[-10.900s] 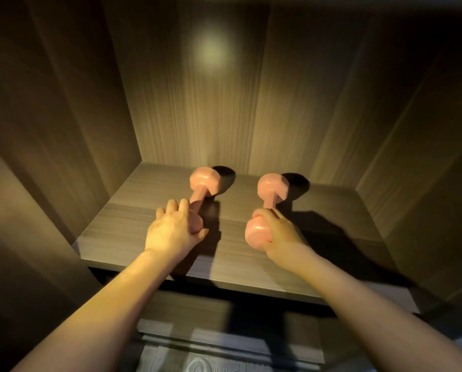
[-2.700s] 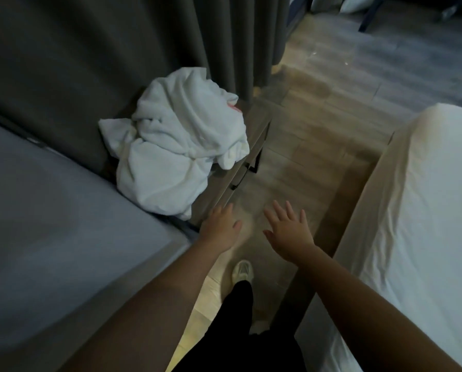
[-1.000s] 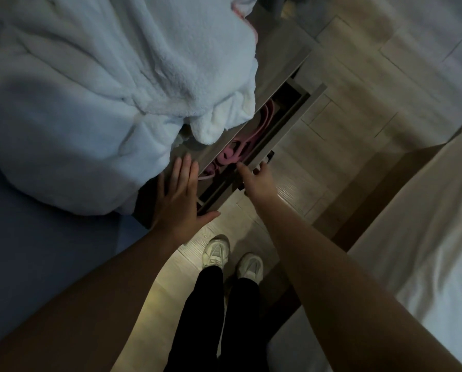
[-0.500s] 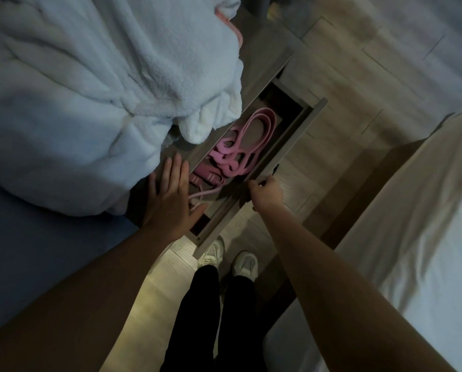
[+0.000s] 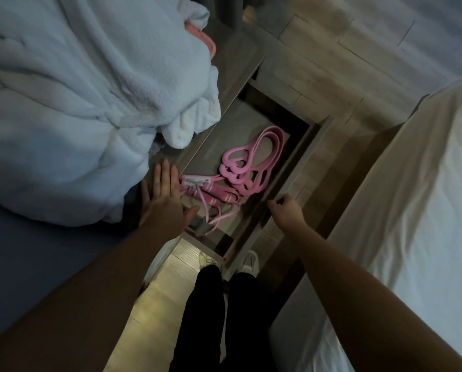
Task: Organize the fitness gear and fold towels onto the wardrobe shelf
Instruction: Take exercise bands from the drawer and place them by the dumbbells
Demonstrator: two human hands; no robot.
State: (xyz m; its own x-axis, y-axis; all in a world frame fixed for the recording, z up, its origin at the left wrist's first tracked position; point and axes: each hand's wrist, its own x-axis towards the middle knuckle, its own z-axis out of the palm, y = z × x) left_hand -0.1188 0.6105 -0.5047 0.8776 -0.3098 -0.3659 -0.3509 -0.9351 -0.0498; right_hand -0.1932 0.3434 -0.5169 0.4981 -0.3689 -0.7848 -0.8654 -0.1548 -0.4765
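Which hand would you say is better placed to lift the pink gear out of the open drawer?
Probably the left hand: it lies flat with straight fingers, holds nothing, and sits right beside the pink gear, while the right hand grips the drawer front.

Fluffy white terry towel [image 5: 77, 103], matt grey wood-grain drawer [image 5: 299, 167], smooth pink rubbery bands [image 5: 248, 167], wood-look plank floor [image 5: 345, 63]

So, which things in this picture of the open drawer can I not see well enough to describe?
- Head view: a pink object on the cabinet top, mostly covered by the fluffy white towel pile; kind unclear.
- Head view: the white label on the pink jump rope; print too small.
- Head view: the outer face of the grey wooden drawer, turned away, partly behind the right hand.
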